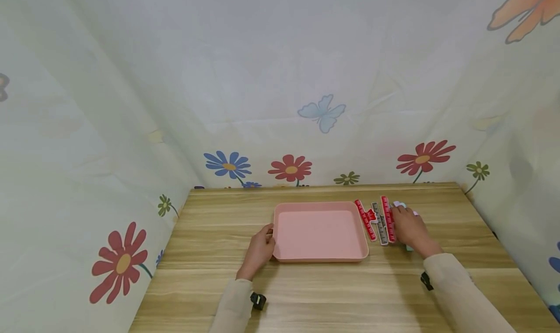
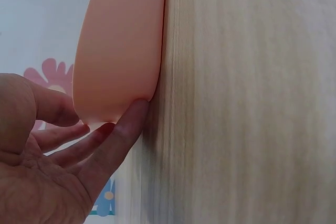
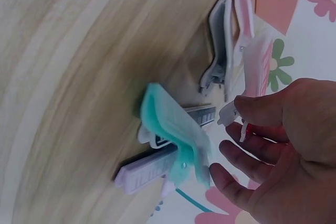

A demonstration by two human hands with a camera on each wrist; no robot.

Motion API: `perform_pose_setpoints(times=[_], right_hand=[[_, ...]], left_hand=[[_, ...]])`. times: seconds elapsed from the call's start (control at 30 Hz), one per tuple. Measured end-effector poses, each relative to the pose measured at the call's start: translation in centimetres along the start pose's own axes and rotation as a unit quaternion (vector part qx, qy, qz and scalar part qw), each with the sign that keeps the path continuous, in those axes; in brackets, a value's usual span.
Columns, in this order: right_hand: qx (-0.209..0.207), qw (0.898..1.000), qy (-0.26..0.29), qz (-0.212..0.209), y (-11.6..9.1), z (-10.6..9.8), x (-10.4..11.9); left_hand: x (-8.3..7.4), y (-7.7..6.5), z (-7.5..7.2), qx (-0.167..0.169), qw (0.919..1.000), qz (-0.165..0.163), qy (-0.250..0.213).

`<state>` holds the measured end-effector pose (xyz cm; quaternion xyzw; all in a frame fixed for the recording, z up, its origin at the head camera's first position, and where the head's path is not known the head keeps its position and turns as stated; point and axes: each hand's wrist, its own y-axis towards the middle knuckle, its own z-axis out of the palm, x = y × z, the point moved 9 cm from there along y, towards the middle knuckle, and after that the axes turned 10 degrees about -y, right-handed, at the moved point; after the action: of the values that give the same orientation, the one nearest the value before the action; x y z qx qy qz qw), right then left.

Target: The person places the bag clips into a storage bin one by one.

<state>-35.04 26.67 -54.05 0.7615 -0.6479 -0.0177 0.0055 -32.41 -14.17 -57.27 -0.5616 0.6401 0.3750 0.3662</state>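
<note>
Right of the pink tray (image 1: 319, 233), whose left side the left grip (image 1: 259, 250) holds, the right grip (image 1: 410, 227) pinches a red clip (image 1: 387, 215) that looks light, stiff and slightly slippery, best held across its narrow body.

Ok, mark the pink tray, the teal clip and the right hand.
Pink tray (image 1: 321, 233): head view, on its bare floor.
Teal clip (image 3: 175, 123): right wrist view, on its broad face.
Right hand (image 1: 409, 227): head view, on its back.

We note both arms (image 1: 463, 294) reaching forward, angled inward. Left hand (image 1: 260, 249) grips, fingers (image 2: 113, 153) bent; right hand (image 1: 410, 228) pinches, thumb (image 3: 262, 109) nearly straight.
</note>
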Motion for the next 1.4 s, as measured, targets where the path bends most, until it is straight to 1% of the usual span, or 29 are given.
perform_pose_setpoints(times=[0.23,0.37,0.5,0.6,0.93,1.17,1.3,1.4], right_hand=[[-0.006,1.0,0.0,-0.001,-0.2,-0.7,0.4],[-0.012,1.0,-0.003,0.001,-0.4,-1.4,0.7],[-0.027,1.0,-0.001,-0.005,-0.6,-2.5,1.2],[-0.04,0.999,0.004,-0.015,-0.8,-3.3,1.8],[-0.063,0.997,0.006,-0.038,-0.8,-4.7,3.5],[-0.06,0.997,0.007,-0.045,-0.9,-5.5,4.4],[-0.073,0.996,0.005,-0.053,-0.9,-5.9,5.2],[-0.082,0.995,0.004,-0.056,-0.9,-6.0,5.9]], left_hand=[[0.0,0.0,0.0,-0.003,1.0,-0.001,-0.005],[-0.2,-0.1,0.0,-0.004,0.9999,0.006,-0.011],[-0.4,-0.1,0.0,-0.002,0.9998,0.015,-0.013],[-0.3,0.0,-0.1,-0.001,0.9997,0.012,-0.02],[0.7,0.2,0.0,-0.001,0.9991,-0.023,-0.036],[0.8,0.6,0.0,0.005,0.9974,-0.044,-0.057],[1.0,0.9,-0.3,-0.003,0.9971,-0.054,-0.053],[1.0,1.0,-0.3,-0.006,0.9971,-0.056,-0.051]])
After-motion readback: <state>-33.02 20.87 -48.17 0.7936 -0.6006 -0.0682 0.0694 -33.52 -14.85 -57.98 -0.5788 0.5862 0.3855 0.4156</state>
